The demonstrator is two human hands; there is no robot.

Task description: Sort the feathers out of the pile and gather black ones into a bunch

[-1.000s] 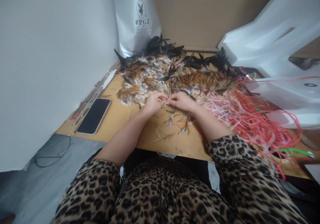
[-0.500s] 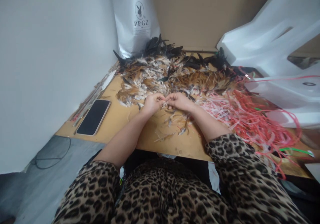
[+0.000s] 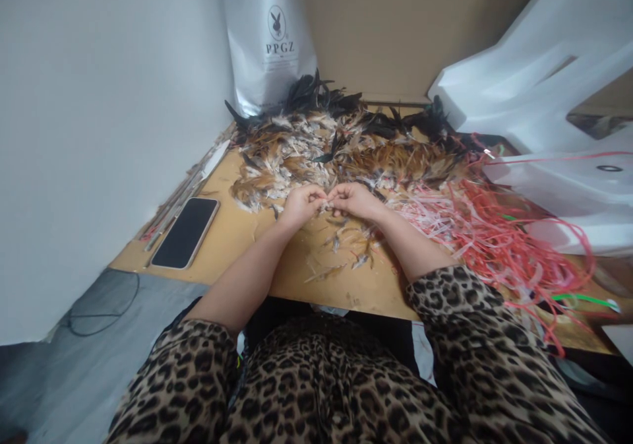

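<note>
My left hand [image 3: 303,205] and my right hand [image 3: 355,201] meet fingertip to fingertip over the table [image 3: 281,259]. Both are closed in a pinch on something small and pale between them, perhaps a feather; the fingers hide most of it. Just beyond my hands spreads a pile of brown, white and black feathers [image 3: 297,144]. Several loose small feathers [image 3: 363,257] lie on the table below my right hand. Close to my right forearm is a tangle of red and pale pink strips [image 3: 475,226].
A phone [image 3: 185,233] lies at the table's left, with thin sticks [image 3: 190,183] along that edge by the white wall. Behind the feathers stands a silver-grey bag [image 3: 271,48]. White plastic bags [image 3: 534,94] crowd the right side. A green strip [image 3: 586,300] lies at the right front.
Hardly anything differs. Both hands stay in the same spot with fingertips together, apart from a very slight shift of the fingers.
</note>
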